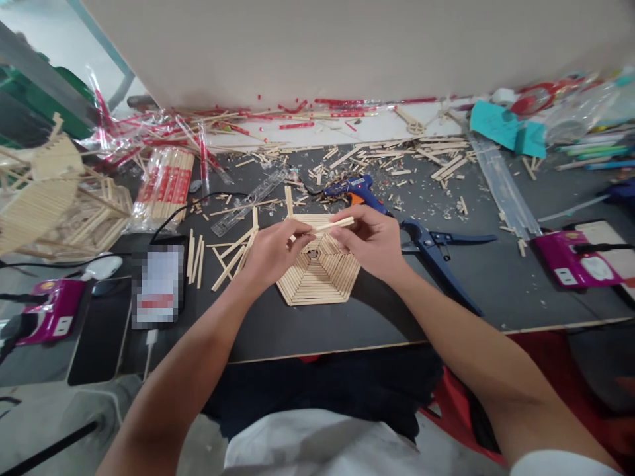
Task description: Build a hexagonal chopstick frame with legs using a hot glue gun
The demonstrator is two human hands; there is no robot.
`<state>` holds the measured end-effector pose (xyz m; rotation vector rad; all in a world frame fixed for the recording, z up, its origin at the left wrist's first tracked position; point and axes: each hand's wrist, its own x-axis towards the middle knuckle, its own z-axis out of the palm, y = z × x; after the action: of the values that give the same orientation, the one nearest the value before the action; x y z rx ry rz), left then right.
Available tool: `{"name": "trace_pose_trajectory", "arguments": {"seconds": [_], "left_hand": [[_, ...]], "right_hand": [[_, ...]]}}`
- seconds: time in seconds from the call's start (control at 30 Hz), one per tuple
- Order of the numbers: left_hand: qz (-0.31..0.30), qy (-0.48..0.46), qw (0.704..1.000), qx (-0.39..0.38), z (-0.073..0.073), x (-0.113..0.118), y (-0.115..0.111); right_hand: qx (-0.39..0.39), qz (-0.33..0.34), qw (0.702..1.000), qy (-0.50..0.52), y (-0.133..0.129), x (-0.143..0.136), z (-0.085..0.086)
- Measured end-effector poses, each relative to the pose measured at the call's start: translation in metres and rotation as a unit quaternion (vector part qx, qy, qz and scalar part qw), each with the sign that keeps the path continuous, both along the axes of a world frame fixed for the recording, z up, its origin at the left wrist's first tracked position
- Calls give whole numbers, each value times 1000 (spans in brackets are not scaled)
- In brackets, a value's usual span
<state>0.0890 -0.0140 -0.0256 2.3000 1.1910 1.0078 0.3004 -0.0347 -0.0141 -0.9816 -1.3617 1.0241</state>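
Note:
My left hand (278,248) and my right hand (374,241) are both closed, pinching opposite ends of a short pair of wooden chopstick pieces (331,226). They hold it nearly level, just above a hexagonal panel (320,291) built from rows of pale sticks with a small hole at its centre. My hands cover part of the panel's upper half. One stick stands up at its far left edge. Loose cut sticks (228,264) lie beside my left hand. Beyond my right hand rest a blue glue gun (364,192) and blue-handled cutters (441,261).
At the left are a stick-built structure (44,198), wrapped chopsticks (165,182), two phones and a purple power socket (52,307). Stick scraps (387,158) litter the back. Clear glue sticks (506,188) and another purple socket (575,258) lie right. The table edge runs close to my body.

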Motion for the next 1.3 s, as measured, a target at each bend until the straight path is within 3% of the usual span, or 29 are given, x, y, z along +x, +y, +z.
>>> {"name": "trace_pose_trajectory", "arguments": {"seconds": [0.23,0.47,0.57,0.7,0.8,0.9,1.03,1.17,1.3], "left_hand": [[-15,42,999,8,1,2,0],[-41,-2,999,33,7,9,-6],[-36,-95,993,-58,10,13,-9],[-43,-238,945,-220,13,15,-7],[-35,-256,934,-248,9,13,-3],[-16,-210,956,-204,5,11,-2],[3,-155,970,-187,4,10,-3],[3,-234,938,-256,6,13,0],[-29,-353,884,-306,11,14,3]], "right_hand": [[49,-8,996,-77,-7,-2,7],[91,-5,993,-75,-5,-1,4],[54,-8,997,-63,-3,-3,-1],[19,-60,994,-87,4,5,-2],[36,-141,974,-175,15,25,4],[57,-219,928,-296,30,51,5],[6,-229,880,-416,47,72,-12],[-46,-187,865,-464,55,70,-30],[-36,-188,861,-471,54,66,-36]]}}
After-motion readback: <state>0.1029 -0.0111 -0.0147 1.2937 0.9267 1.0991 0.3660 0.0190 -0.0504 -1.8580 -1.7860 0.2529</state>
